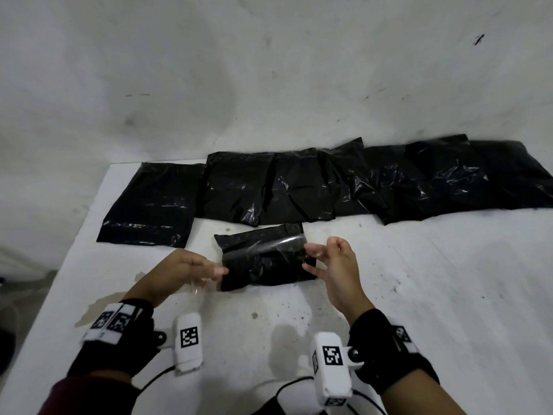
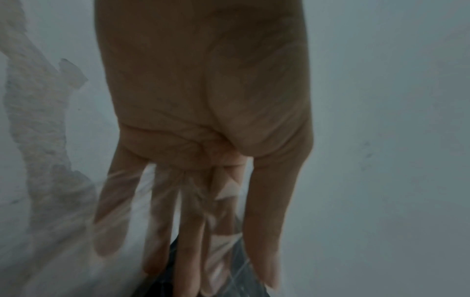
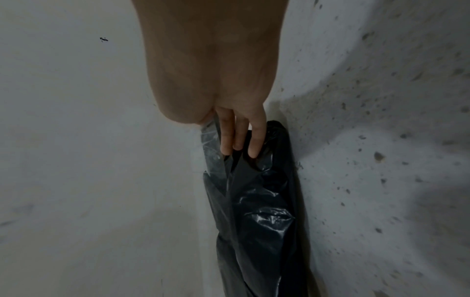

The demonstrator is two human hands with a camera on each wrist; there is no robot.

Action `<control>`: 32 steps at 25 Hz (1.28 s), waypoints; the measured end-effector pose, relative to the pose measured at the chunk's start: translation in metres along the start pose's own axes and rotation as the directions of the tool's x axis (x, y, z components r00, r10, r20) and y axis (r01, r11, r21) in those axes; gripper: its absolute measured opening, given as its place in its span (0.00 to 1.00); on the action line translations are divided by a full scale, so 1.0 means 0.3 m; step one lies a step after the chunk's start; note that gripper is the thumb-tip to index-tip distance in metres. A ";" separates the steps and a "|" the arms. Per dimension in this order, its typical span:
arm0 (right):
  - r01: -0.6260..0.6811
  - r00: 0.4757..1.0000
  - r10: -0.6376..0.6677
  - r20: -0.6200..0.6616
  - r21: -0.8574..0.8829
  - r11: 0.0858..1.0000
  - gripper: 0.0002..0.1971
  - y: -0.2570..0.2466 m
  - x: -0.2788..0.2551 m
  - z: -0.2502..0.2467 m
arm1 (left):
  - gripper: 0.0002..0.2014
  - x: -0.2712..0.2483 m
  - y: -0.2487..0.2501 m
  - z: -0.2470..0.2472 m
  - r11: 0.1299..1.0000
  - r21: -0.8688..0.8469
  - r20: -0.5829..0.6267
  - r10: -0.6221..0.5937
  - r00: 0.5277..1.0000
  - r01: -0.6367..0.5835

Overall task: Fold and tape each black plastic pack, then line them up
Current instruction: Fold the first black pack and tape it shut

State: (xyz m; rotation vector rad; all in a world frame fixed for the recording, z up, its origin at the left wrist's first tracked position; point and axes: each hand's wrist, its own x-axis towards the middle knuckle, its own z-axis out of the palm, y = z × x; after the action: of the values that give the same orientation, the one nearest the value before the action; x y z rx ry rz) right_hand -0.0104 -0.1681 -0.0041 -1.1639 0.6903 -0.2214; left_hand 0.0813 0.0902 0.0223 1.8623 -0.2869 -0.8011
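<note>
Black, thin and glossy, the folded pack (image 1: 263, 259) lies on the white worktop (image 1: 419, 280) at the centre of the head view, just below a row of flat black packs (image 1: 299, 187) that runs from centre left to the right edge. A strip of clear tape (image 1: 269, 245) stretches across the pack's upper side. The right hand (image 1: 332, 265) holds the strip's right end pinched between thumb and forefinger, while in the right wrist view its other fingers (image 3: 251, 140) rest straight on the pack's near end. The left hand (image 1: 182, 268) sits at the pack's left end with its fingers (image 2: 188, 241) extended and film lying across them; the blur leaves me unable to tell whether the thumb pinches the tape there. By its crinkles and sheen, the pack looks light, soft and slippery, likely to spring open or slide if released, so it is best held flat by pressing on the fold near each end rather than lifted by one corner. The tape looks limp and sticky, apt to curl onto itself or onto skin, so it wants holding by its ends, kept taut and lowered from one side. Little stands in the way: the row of packs lies near the upper edge of the folded one, with a narrow band of bare worktop between, and the worktop carries dark specks at centre right and a patch of torn surface (image 1: 89, 313) at lower left, beside the left wrist.
</note>
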 end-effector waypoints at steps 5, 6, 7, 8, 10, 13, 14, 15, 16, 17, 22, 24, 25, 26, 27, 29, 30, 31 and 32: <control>-0.047 0.995 0.040 -0.091 -0.085 0.995 0.09 0.006 0.034 0.023 | 0.41 0.040 0.002 -0.020 0.998 -0.007 0.048 -0.060 0.997 0.060; -0.058 0.993 0.048 -0.108 -0.091 0.994 0.09 0.006 0.039 0.027 | 0.43 0.049 -0.003 -0.026 0.997 0.001 0.050 -0.077 0.996 0.077; -0.067 0.991 0.055 -0.125 -0.090 0.994 0.09 0.007 0.045 0.030 | 0.43 0.059 -0.006 -0.031 0.996 0.015 0.051 -0.092 0.994 0.091; -0.074 0.988 0.062 -0.140 -0.083 0.994 0.09 0.008 0.050 0.033 | 0.43 0.067 -0.007 -0.037 0.994 0.031 0.049 -0.103 0.993 0.102; -0.089 0.983 0.077 -0.164 -0.069 0.994 0.09 0.012 0.062 0.035 | 0.39 0.084 -0.008 -0.046 0.991 0.060 0.040 -0.119 0.992 0.117; -0.110 0.982 0.093 -0.167 -0.093 0.990 0.09 0.015 0.072 0.035 | 0.35 0.096 -0.012 -0.051 0.984 0.096 0.020 -0.152 0.988 0.150; -0.118 0.981 0.099 -0.168 -0.103 0.988 0.10 0.016 0.077 0.037 | 0.35 0.099 -0.013 -0.050 0.981 0.112 0.014 -0.161 0.987 0.159; -0.127 0.979 0.106 -0.172 -0.115 0.985 0.10 0.018 0.083 0.038 | 0.36 0.103 -0.017 -0.049 0.978 0.127 0.009 -0.168 0.986 0.166; -0.136 0.978 0.113 -0.176 -0.125 0.983 0.10 0.021 0.089 0.038 | 0.36 0.106 -0.021 -0.048 0.974 0.149 0.008 -0.175 0.985 0.171; -0.146 0.976 0.120 -0.182 -0.136 0.980 0.11 0.025 0.097 0.039 | 0.35 0.110 -0.026 -0.047 0.970 0.166 0.007 -0.180 0.984 0.177; -0.170 0.969 0.133 -0.208 -0.174 0.970 0.10 0.038 0.123 0.037 | 0.23 0.138 -0.045 -0.036 0.948 0.189 -0.030 -0.255 0.967 0.256; -0.170 0.966 0.124 -0.226 -0.197 0.966 0.09 0.038 0.125 0.039 | 0.19 0.143 -0.043 -0.032 0.936 0.204 -0.057 -0.281 0.958 0.287; -0.161 0.965 0.104 -0.240 -0.230 0.960 0.09 0.038 0.126 0.040 | 0.20 0.146 -0.044 -0.032 0.931 0.211 -0.072 -0.290 0.954 0.298; -0.148 0.964 0.077 -0.255 -0.273 0.951 0.10 0.039 0.126 0.040 | 0.20 0.147 -0.043 -0.031 0.928 0.216 -0.083 -0.293 0.952 0.304; -0.131 0.962 0.041 -0.269 -0.327 0.936 0.10 0.041 0.127 0.040 | 0.21 0.147 -0.044 -0.030 0.926 0.222 -0.095 -0.293 0.951 0.307; -0.095 0.956 -0.037 -0.291 -0.428 0.899 0.07 0.040 0.122 0.045 | 0.21 0.144 -0.046 -0.028 0.921 0.237 -0.114 -0.290 0.950 0.309; -0.079 0.951 -0.081 -0.300 -0.487 0.870 0.06 0.041 0.116 0.049 | 0.21 0.143 -0.046 -0.028 0.919 0.239 -0.120 -0.291 0.949 0.313; -0.066 0.943 -0.134 -0.305 -0.567 0.821 0.05 0.047 0.111 0.051 | 0.20 0.142 -0.046 -0.027 0.918 0.239 -0.123 -0.295 0.948 0.317; -0.054 0.933 -0.195 -0.301 -0.655 0.754 0.05 0.054 0.104 0.053 | 0.20 0.140 -0.044 -0.026 0.918 0.236 -0.124 -0.297 0.947 0.319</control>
State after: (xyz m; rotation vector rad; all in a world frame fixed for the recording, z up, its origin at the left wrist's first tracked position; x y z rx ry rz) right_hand 0.0206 -0.1651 -0.0271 -1.8629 1.0966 -0.2671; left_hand 0.1156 0.0791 -0.0042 2.2134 -0.0395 -0.9272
